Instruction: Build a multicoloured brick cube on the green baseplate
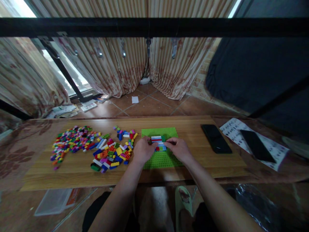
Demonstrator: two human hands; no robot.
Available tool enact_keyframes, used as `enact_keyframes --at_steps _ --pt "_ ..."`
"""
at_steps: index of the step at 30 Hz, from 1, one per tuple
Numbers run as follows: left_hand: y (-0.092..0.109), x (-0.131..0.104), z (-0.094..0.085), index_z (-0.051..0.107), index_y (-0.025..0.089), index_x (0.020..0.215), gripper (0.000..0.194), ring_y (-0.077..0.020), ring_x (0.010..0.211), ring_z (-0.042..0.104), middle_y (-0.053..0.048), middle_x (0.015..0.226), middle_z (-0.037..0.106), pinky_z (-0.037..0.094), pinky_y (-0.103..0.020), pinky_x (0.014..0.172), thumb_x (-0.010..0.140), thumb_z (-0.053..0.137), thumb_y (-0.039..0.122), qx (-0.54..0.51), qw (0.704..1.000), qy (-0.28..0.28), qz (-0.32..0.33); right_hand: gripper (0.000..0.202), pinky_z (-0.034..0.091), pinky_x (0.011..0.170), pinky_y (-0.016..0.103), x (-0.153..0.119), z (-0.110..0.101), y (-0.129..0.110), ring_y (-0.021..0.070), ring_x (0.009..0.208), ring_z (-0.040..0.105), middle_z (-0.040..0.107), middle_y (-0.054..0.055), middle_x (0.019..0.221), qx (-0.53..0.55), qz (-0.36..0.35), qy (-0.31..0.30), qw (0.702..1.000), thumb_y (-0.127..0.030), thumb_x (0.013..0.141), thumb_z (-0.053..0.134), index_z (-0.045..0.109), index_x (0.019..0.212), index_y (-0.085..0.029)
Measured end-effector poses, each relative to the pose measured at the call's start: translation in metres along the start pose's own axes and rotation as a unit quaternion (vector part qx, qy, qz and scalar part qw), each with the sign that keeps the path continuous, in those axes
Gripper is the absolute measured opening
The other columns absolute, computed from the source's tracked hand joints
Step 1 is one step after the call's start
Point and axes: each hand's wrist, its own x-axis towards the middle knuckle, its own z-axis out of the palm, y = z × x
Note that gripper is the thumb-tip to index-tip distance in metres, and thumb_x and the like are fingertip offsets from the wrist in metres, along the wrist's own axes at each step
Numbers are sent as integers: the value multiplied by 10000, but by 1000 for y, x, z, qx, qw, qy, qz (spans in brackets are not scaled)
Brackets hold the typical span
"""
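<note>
A light-green studded baseplate (160,162) lies on the wooden board, with a small block of building bricks (156,139) in white, red, light blue and green at its middle. My left hand (144,149) is closed at the left side of these bricks, its thumb reaching over them. From the right, my right hand (179,148) pinches at their edge, thumb and forefinger close together near a pale blue brick. The fingertips partly cover the bricks, so the exact piece under each is hard to make out.
Left of the baseplate lie a loose pile of larger bricks (112,153) and a heap of smaller bricks (74,140). A black phone (216,138) rests on the wooden board (188,125); a second dark phone (257,146) lies on a printed sheet (229,127). A dark metal bar (149,27) crosses above.
</note>
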Motion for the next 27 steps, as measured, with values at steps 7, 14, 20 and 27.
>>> enact_keyframes --at_steps 7,14,20,27 --pt "-6 0 -1 701 156 917 276 -154 654 597 -24 682 670 379 -231 574 791 621 388 -13 999 -9 29 310 421 441 245 -3 -6 -3 133 498 555 681 37 655 33 27 -10 999 -476 725 615 698 747 -178" --pt "-9 6 -11 693 128 911 270 -135 664 596 -44 724 679 402 -225 620 889 472 283 -21 996 -20 79 359 413 482 256 0 -12 -7 136 521 544 680 39 690 51 6 42 998 -518 747 573 682 765 -176" --pt "-9 3 -4 660 145 1043 338 -170 742 638 -67 835 709 422 -248 651 832 571 393 18 998 -20 61 265 487 673 324 -2 -4 -7 191 708 634 721 50 806 -5 -76 28 997 -401 731 632 707 879 -194" --pt "-9 2 -1 653 147 1079 334 -194 780 655 -94 875 719 449 -271 685 863 519 363 44 997 -13 65 297 502 699 343 -3 -3 -5 200 721 646 729 65 830 -42 -75 20 996 -391 742 638 704 946 -185"
